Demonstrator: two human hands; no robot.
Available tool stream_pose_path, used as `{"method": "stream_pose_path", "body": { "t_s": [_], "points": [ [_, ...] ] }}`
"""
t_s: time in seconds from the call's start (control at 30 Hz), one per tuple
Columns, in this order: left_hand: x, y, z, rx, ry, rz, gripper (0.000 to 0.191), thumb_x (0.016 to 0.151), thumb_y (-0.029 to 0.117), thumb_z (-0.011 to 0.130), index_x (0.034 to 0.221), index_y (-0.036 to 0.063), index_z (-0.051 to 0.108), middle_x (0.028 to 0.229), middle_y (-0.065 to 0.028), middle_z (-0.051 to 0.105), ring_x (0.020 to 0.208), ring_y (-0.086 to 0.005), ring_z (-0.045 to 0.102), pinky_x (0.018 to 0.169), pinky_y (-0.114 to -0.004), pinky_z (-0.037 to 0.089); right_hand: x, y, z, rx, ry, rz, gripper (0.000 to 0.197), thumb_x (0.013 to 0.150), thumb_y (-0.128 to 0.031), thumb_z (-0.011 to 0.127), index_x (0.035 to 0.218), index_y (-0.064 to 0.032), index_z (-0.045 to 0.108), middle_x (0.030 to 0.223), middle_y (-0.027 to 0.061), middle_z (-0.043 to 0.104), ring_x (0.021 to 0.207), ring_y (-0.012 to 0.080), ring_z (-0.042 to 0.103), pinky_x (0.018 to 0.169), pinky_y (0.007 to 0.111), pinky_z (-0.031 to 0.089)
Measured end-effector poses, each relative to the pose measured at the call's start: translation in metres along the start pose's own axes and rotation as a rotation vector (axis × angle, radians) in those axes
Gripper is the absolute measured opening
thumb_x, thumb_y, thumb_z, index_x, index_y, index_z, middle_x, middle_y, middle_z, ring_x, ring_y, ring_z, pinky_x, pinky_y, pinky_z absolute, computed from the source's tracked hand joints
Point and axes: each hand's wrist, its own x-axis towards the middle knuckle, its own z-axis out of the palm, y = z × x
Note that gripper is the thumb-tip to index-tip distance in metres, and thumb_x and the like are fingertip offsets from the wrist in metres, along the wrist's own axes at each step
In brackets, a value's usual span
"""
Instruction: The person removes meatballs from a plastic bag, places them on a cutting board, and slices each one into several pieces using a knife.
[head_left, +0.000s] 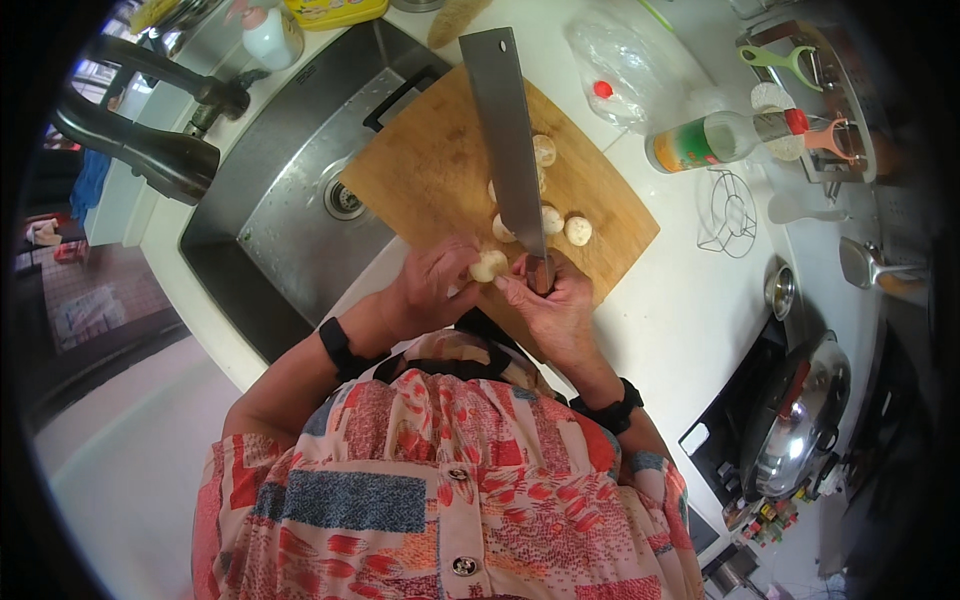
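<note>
My right hand (551, 300) is closed around the wooden handle of a cleaver (502, 127), whose wide blade points away from me over the wooden cutting board (420, 165). Between the fingers of my left hand (439, 281) is a pale, round piece of food (489, 266), possibly a peeled vegetable; the right fingertips are close beside it. Several similar pale round pieces (578, 231) lie on the board, some partly hidden by the blade. The board's left part reaches over the sink.
Left of the board are a steel sink (277, 202) and a dark faucet (172, 157). On the right counter stand a glass bottle (694, 142), a clear plastic bag (615, 67) and a wire rack (727, 214). A lidded wok (799, 420) sits on the stove at the lower right.
</note>
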Motion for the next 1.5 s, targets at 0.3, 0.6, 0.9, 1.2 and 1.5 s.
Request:
{"method": "stream_pose_path", "body": {
  "t_s": [0.3,0.6,0.9,1.2,1.5],
  "points": [
    [0.001,0.013,-0.004,0.056,-0.02,0.157,0.034,0.065,-0.002,0.065,0.095,-0.0022,0.051,0.095,-0.0187,0.059,0.079,-0.0307,0.062,0.061,-0.034,0.052,-0.009,0.005,-0.013,-0.046,0.039,-0.002,0.014,0.077,-0.008,0.069,0.082,-0.0016,0.057,0.071,-0.0005,0.055,0.065,0.0066,0.048,0.059,0.022,0.043],
    [0.001,0.012,-0.004,0.089,-0.124,0.318,0.029,0.068,-0.001,0.065,0.096,-0.0011,0.054,0.101,-0.0162,0.057,0.079,-0.0298,0.06,0.064,-0.035,0.05,-0.013,0.001,-0.013,-0.047,0.028,0.012,0.015,0.075,-0.011,0.067,0.08,-0.0014,0.058,0.066,0.0015,0.055,0.06,0.0083,0.05,0.057,0.024,0.045],
    [0.008,0.016,-0.009,0.12,-0.162,0.39,0.029,0.068,0.009,0.058,0.094,-0.0045,0.055,0.101,-0.0188,0.055,0.082,-0.0274,0.06,0.067,-0.033,0.05,-0.011,0.002,-0.01,-0.129,-0.026,-0.055,0.019,0.074,-0.012,0.068,0.086,0.0,0.06,0.068,0.0102,0.061,0.062,0.0108,0.057,0.058,0.027,0.048],
    [0.004,0.015,-0.013,0.073,-0.188,0.384,0.03,0.069,0.006,0.06,0.097,-0.0031,0.057,0.102,-0.0184,0.057,0.076,-0.0273,0.06,0.065,-0.033,0.05,-0.013,-0.005,-0.028,-0.201,-0.027,0.006,0.012,0.075,-0.007,0.065,0.083,-0.0002,0.059,0.069,0.0046,0.059,0.063,0.0081,0.052,0.059,0.025,0.045],
    [-0.003,-0.019,-0.003,-0.552,0.305,-0.805,0.032,0.075,0.004,0.066,0.106,-0.0012,0.059,0.07,-0.0052,0.061,0.059,-0.0085,0.055,0.054,-0.023,0.046,-0.03,0.002,-0.061,-0.136,0.047,0.176,0.013,0.082,-0.008,0.063,0.077,-0.0001,0.054,0.058,0.0018,0.051,0.046,0.0074,0.044,0.043,0.023,0.036]
  ]
}}
